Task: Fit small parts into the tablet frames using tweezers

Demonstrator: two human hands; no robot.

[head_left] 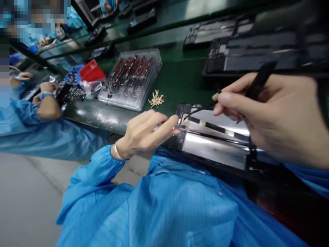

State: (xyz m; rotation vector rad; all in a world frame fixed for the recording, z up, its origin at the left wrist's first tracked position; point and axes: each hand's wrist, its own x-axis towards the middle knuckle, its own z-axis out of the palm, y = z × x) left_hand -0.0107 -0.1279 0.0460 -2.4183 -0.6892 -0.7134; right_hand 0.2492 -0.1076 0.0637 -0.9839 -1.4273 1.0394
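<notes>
An opened tablet lies at the bench's front edge, its silver battery faces and black flat cables exposed. The fingers of my left hand are closed at its left end, with index finger and thumb touching the edge there. My right hand is over the tablet's right half, shut on black tweezers. Their thin curved tip reaches left to the connector area near my left fingertips. My right palm hides part of the tablet's right end.
Beyond my left hand are a pile of small tan strips and a clear tray of small parts. A red bin stands farther left, near a co-worker's arm. More opened devices stand behind my right hand.
</notes>
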